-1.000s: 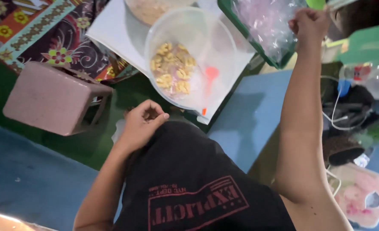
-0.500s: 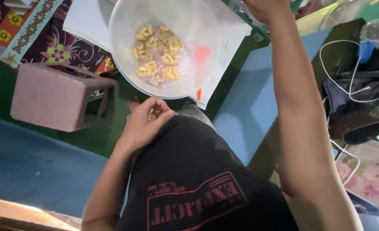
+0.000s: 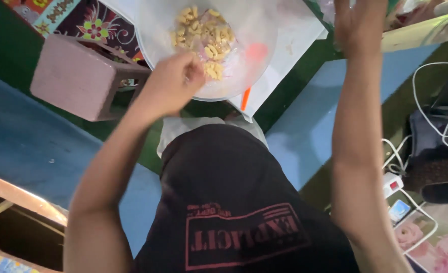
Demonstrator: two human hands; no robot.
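Two bare hands up over the work, seen from above the person's black shirt [image 3: 234, 202].

Far left: pink plastic stool [image 3: 77, 78] on a blue and green floor [image 3: 27, 141], a patterned floral mat [image 3: 90, 25] beyond it. The stool's near corner stands close under the bowl's left side.

Left hand [image 3: 171, 83]: fingers curled loosely together at the near rim of the clear plastic bowl [image 3: 256, 65], fingertips about at the rim, close to the pile of small pale yellow pieces [image 3: 206, 38] lying in the bowl's left half. Whether it pinches any piece I cannot tell; the fingertips are blurred.

Bowl sits on a white sheet [image 3: 294, 40]; an orange stick-like thing [image 3: 245, 98] shows at the sheet's near edge.

Right hand [image 3: 360, 23]: raised past the bowl's right side, fingers spread, touching nothing I can make out.

Far right: white cables [image 3: 436, 101], a white power strip [image 3: 393, 184], a dark bag [image 3: 436, 162].

Judgement: handling the pieces in the bowl; reaching further in calls for the left fingers to clear the rim. Open room lies over the bowl's right half; stool and cables crowd the sides.
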